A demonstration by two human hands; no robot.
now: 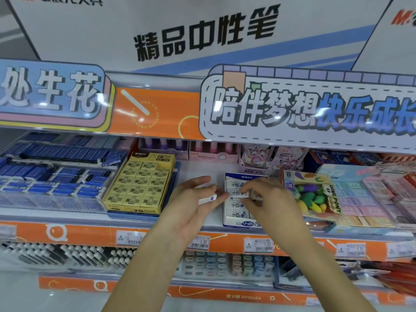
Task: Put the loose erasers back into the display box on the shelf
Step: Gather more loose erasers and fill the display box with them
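Note:
A white and blue display box (236,224) stands on the shelf, holding a row of white erasers (236,205). My left hand (193,203) is just left of the box, palm up, with white erasers (208,199) lying in its fingers. My right hand (267,199) reaches over the box and pinches one white eraser (239,193) above the row inside. Part of the box's right half is hidden behind my right hand.
A yellow box of 2B erasers (139,183) sits left of my left hand, beyond it blue eraser trays (51,176). A toy-eraser pack (313,194) and pastel boxes (371,199) stand to the right. Bare white shelf (198,172) lies behind my hands.

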